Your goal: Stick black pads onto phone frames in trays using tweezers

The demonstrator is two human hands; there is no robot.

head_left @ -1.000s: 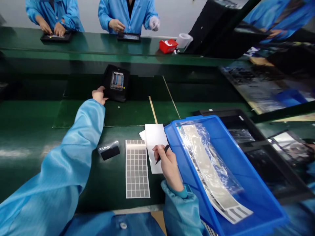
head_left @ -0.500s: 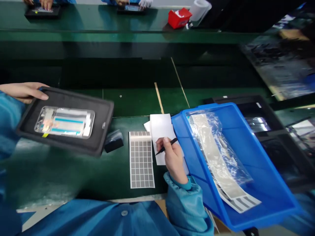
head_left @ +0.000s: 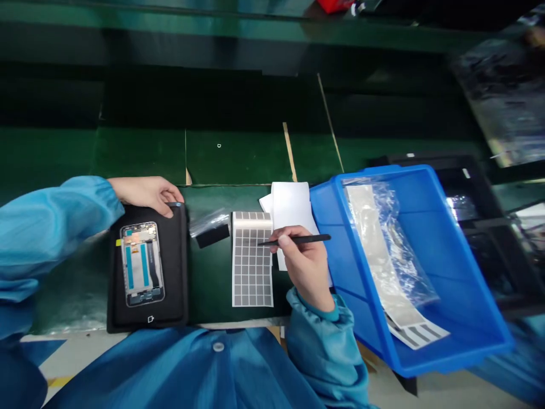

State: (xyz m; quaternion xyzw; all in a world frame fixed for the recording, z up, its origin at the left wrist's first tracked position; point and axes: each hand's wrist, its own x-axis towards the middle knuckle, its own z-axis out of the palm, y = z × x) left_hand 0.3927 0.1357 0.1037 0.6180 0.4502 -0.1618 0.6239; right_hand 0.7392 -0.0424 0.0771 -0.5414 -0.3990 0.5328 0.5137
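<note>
My left hand (head_left: 147, 194) curls over the top edge of a black foam-lined tray (head_left: 175, 267), which lies on the green bench. In the tray sits a phone frame (head_left: 142, 264) with blue strips and exposed inner parts. My right hand (head_left: 303, 266) grips black tweezers (head_left: 304, 240), their tip just over the top of a sheet of grey square labels (head_left: 252, 267). Beside the sheet lies white backing paper (head_left: 292, 205), partly under my right hand. A black foam block in clear plastic (head_left: 212, 232) lies between the tray and the sheet.
A tilted blue plastic bin (head_left: 426, 175) stands right of my right hand, holding a clear bag and a silver label strip (head_left: 383, 255). Black trays (head_left: 464, 170) lie beyond it. Green bench surface (head_left: 238, 159) stretches ahead, with a red box (head_left: 336, 4) at the top edge.
The black tray has come down from my raised left hand and now lies flat on the bench. The tweezers have swung over the label sheet. The view has tipped downward, dropping the co-workers from sight.
</note>
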